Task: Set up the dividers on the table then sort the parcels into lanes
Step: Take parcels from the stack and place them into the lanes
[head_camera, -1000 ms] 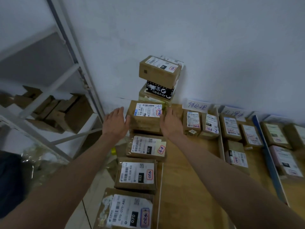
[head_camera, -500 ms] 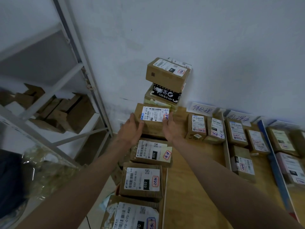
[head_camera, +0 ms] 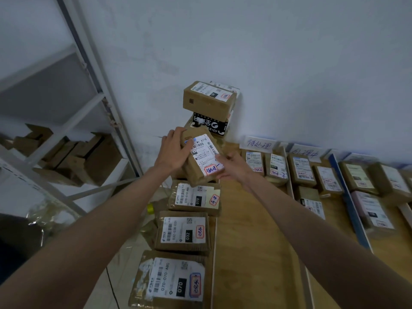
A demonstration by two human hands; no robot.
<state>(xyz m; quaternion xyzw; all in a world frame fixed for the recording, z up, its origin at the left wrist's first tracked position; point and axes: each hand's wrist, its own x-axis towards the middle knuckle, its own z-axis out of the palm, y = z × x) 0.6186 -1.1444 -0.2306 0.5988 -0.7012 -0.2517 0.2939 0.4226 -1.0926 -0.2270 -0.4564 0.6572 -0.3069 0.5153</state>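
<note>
A brown parcel (head_camera: 201, 158) with a white label is lifted and tilted above the far end of the left row. My left hand (head_camera: 174, 149) grips its upper left side and my right hand (head_camera: 233, 167) holds its lower right corner. Below it lie three more labelled parcels in a row: one marked 070 (head_camera: 195, 198), one marked 032 (head_camera: 184, 230) and a nearer 070 parcel (head_camera: 171, 282). A white divider strip (head_camera: 214, 241) runs along the right of this row. A second white divider (head_camera: 289, 181) and a blue divider (head_camera: 352, 206) separate lanes of parcels to the right.
A stack of boxes (head_camera: 209, 103) stands against the wall behind the held parcel. Handwritten paper signs (head_camera: 259, 143) lean on the wall at the lane heads. A metal shelf rack (head_camera: 66, 121) with flattened cardboard stands on the left. Bare wooden table (head_camera: 252, 230) lies between the dividers.
Both hands closed on the far parcel of the left row, lifted it off the table and turned it so that it is tilted.
</note>
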